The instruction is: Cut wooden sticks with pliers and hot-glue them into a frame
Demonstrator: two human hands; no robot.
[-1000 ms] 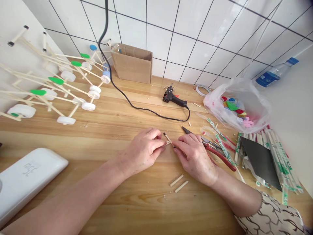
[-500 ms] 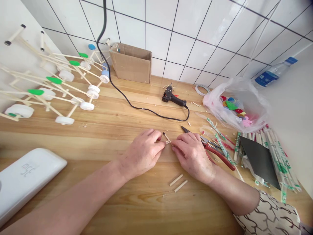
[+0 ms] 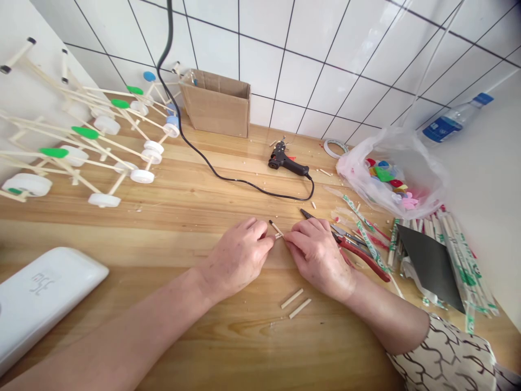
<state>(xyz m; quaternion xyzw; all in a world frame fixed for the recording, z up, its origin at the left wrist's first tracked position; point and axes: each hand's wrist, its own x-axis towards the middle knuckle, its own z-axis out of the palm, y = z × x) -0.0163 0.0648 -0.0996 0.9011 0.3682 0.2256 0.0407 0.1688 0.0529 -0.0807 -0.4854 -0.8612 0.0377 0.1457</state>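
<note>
My left hand (image 3: 243, 255) is closed, thumb and fingers pinching the end of a short wooden stick (image 3: 279, 235). Across from it, my right hand (image 3: 316, 251) pinches a black-tipped wooden stick (image 3: 276, 227) at its lower end. The two sticks meet at an angle between my fingertips; whether they are joined, I cannot tell. Two cut stick pieces (image 3: 300, 308) lie on the wooden table (image 3: 228, 336) just in front of my hands. Red-handled pliers (image 3: 362, 257) lie partly hidden behind my right hand.
A black glue gun (image 3: 288, 160) lies beyond my hands, its cord looping left. Stick-built wheeled frames (image 3: 101, 200) stand at left, near a white device (image 3: 52, 293). A cardboard box (image 3: 217, 106) is at the back. At right are a plastic bag (image 3: 354, 174) and wrapped sticks (image 3: 459, 255).
The whole view has shifted very slightly. Both hands keep their pinch on the sticks, with almost no movement.
</note>
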